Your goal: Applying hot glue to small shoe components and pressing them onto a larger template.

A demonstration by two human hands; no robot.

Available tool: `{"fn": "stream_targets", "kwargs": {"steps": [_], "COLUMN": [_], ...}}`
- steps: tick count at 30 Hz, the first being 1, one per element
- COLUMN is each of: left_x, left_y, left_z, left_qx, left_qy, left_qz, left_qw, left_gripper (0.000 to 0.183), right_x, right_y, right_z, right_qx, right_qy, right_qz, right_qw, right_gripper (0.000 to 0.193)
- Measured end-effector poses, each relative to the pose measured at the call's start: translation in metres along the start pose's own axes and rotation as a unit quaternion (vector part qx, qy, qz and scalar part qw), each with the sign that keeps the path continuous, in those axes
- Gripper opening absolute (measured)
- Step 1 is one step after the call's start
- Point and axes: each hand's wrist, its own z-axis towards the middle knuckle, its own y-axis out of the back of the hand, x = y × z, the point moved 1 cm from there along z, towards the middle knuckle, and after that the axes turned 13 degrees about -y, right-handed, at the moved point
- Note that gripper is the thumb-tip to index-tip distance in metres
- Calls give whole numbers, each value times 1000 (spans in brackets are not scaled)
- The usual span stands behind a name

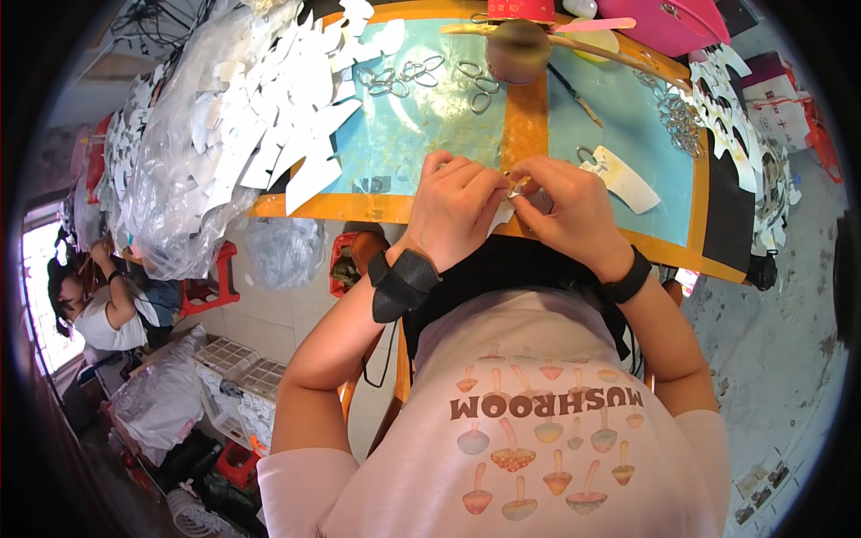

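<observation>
My left hand [453, 208] and my right hand [574, 208] meet at the table's front edge, fingertips closed in a pinch. Between them is a small white cut piece [501, 216], mostly covered by my fingers. A glint of metal shows at its upper end, too small to make out. Right of my right hand lies another white cut piece [628, 182] with a metal ring [585, 155] at its upper end. Loose oval metal rings [386, 82] are spread on the blue tabletop [430, 134] beyond my hands. Each wrist wears a black band.
White cut pieces [260, 108] heap over clear plastic at left. A dark round pot [518, 54], a wooden stick [619, 59], a thin dark tool [576, 95] and a pink bin [674, 22] stand or lie farther back. More rings [679, 124] pile at right. Another person [112, 309] sits far left.
</observation>
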Motion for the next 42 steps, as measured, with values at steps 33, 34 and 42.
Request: {"fn": "stream_targets", "kwargs": {"steps": [33, 34, 42], "left_x": [0, -1, -3], "left_y": [4, 4, 3], "left_z": [-4, -4, -4], "left_qx": [35, 34, 12], "left_qy": [-23, -21, -19], "left_qz": [14, 13, 12], "left_qw": [999, 999, 1000], "left_gripper": [10, 10, 11], "right_x": [-11, -11, -20], "right_y": [9, 10, 19], "right_z": [19, 19, 9], "right_qx": [123, 128, 87], "right_qy": [88, 76, 26], "right_qz": [31, 53, 55], "right_qw": [988, 987, 994], "right_gripper": [50, 49, 20]}}
